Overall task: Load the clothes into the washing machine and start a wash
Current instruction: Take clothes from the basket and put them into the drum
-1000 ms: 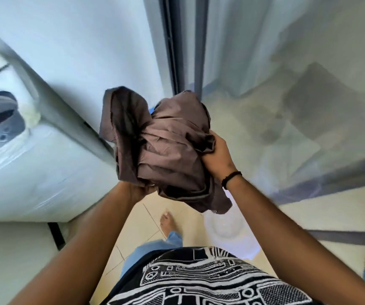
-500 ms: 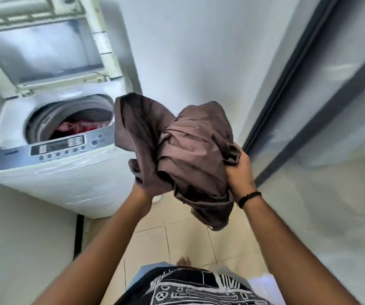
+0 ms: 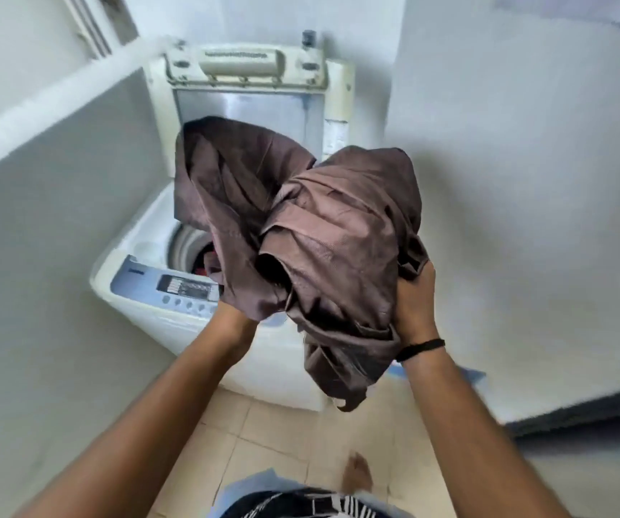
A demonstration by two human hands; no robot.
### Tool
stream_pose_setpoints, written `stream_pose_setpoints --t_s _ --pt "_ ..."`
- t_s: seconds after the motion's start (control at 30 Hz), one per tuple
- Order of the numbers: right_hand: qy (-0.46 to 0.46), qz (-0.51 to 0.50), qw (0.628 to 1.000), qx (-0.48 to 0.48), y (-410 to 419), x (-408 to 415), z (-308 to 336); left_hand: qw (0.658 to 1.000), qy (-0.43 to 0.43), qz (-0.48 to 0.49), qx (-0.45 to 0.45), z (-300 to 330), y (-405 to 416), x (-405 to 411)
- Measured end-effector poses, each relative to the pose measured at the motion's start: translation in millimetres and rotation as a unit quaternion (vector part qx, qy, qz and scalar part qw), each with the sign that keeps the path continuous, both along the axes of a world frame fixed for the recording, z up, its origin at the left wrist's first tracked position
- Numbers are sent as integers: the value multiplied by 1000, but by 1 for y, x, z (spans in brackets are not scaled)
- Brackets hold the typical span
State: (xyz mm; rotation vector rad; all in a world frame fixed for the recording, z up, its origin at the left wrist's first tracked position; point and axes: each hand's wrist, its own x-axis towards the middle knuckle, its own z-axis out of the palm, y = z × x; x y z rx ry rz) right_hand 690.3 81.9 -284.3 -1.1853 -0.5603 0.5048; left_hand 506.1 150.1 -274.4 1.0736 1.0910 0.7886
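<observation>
Step in hand, as judged: transfer of the bundled brown garment [image 3: 323, 248] into the drum [image 3: 192, 248] of the top-loading washing machine [image 3: 144, 293].

Position of the load: held in the air above and in front of the control panel [image 3: 166, 287], covering most of the drum mouth from this view. Lid [image 3: 248, 106] raised upright at the back. Something red visible in the drum past the left edge of the cloth, probably clothing already loaded.

Recommended handling:
- Carry forward until the whole bundle hangs over the opening, not over the panel.
- Keep the trailing tail at lower right clear of the machine's front edge before lowering.
- Lower into the drum, then let go; avoid dropping from height so that no fold drapes over the rim.
- Check that nothing lies across the rim before closing the lid.

Hands:
- Right hand [image 3: 415, 304]: fingers curled round the lower right side of the bundle, gripping a gathered fold; black band on the wrist.
- Left hand [image 3: 235, 317]: pushed up under the bundle on the left, supporting it; fingers hidden by cloth, so curl cannot be told, though a grip from below seems likely.
</observation>
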Motion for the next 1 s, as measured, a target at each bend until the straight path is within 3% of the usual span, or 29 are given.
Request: stream_pose_setpoints --t_s 0.23,0.4,0.5,0.63,0.73,0.8,0.93,1.0 --pt "-15 165 982 92 143 -15 49 975 -37 135 173 71 95 -12" --pt "-24 216 968 125 227 -36 80 960 -18 190 204 98 161 -33" --pt "-8 219 965 146 263 -51 95 953 -52 194 225 104 199 -46" --pt "4 208 965 160 308 -71 103 961 -26 142 235 113 246 -67" --pt "-25 188 972 139 334 -80 83 963 1 147 224 97 283 -76" --pt "-57 170 978 103 344 -83 59 965 67 153 200 75 302 -81" --pt "-38 150 988 -4 350 -77 -10 981 142 -7 129 23 324 -81" --pt "-28 157 985 -68 343 -75 -40 983 155 -22 94 -15 326 -85"
